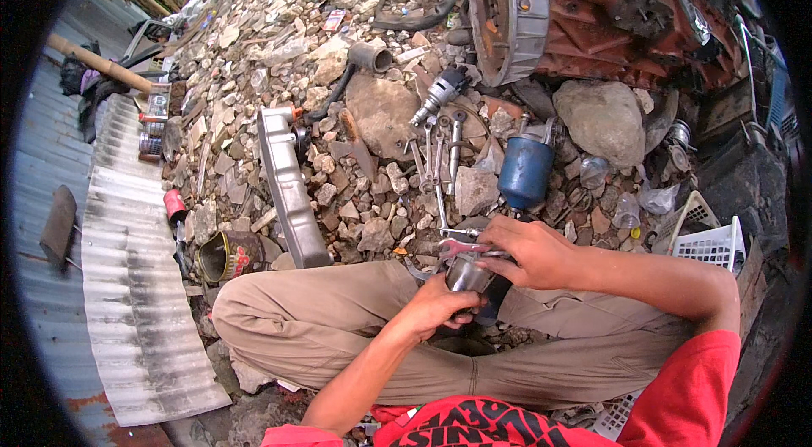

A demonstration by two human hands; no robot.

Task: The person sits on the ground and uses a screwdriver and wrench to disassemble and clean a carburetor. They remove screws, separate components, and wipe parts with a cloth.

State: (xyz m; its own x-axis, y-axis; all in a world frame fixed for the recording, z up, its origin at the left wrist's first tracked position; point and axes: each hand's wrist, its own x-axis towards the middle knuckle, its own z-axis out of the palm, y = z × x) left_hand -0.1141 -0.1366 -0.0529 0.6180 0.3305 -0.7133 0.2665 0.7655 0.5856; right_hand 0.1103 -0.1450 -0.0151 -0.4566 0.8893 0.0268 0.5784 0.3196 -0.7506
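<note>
Above my lap, my left hand (438, 308) is closed around a shiny metal cylindrical part (469, 275), which is tilted; its lower end is hidden by my fingers. My right hand (534, 251) grips an open-end wrench (457, 249), its jaw lying across the top of the part. A second slim metal tool end (457, 232) shows beside the right fingers; I cannot tell whether it is held. Several loose wrenches (430, 151) lie on the stones just ahead of my hands. To their right stands a blue metal canister (524, 172).
A reddish engine block (609, 24) with a grey housing stands far right. A long metal cover (292, 185) lies left of the wrenches, near an open tin (222, 257). Corrugated sheets (135, 278) line the left. A white plastic basket (715, 244) sits at right. Rubble covers the ground.
</note>
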